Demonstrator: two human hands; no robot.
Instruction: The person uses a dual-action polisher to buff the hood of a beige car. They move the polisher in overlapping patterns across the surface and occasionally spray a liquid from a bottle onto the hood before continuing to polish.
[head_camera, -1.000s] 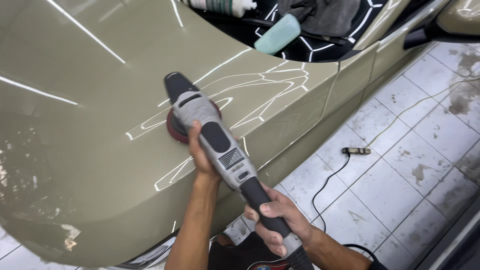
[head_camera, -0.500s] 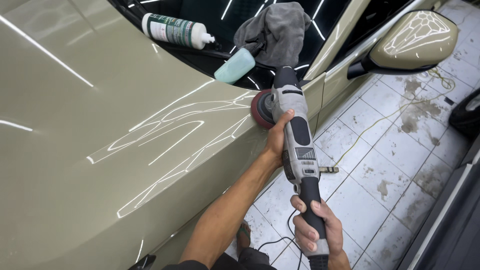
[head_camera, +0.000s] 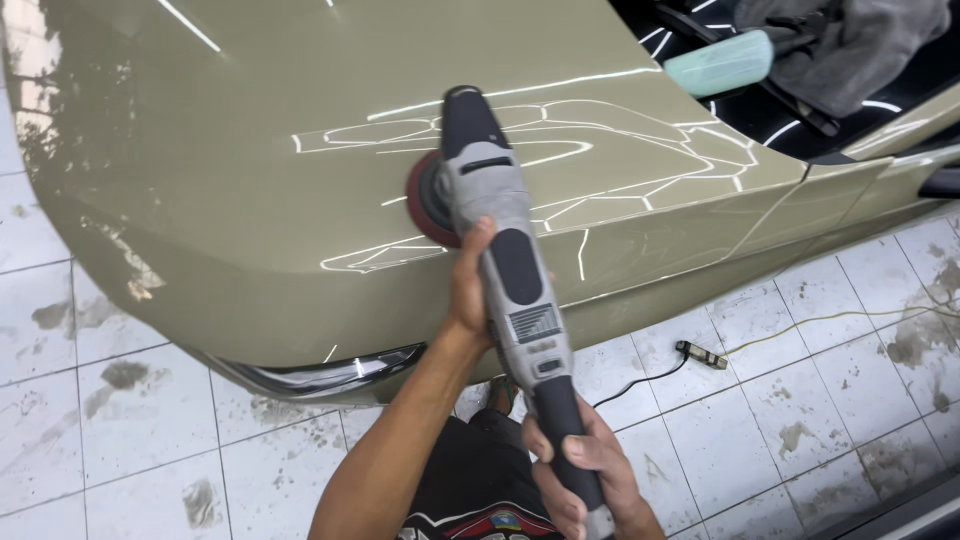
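While my left hand wraps its fingers around the polisher near the head and my right hand grips the rear handle, its long body runs straight away from me, pad flat on the car hood.

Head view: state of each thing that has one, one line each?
polisher: held in both hands, red pad flat against the hood
left hand: gripping the polisher's neck just behind the head
right hand: wrapped around the rear handle
hood: closed, glossy, reflecting light strips
foam applicator: lying at the windscreen base
grey cloth: crumpled on the windscreen
floor tiles: stained, patchy
cable plug: lying on the floor
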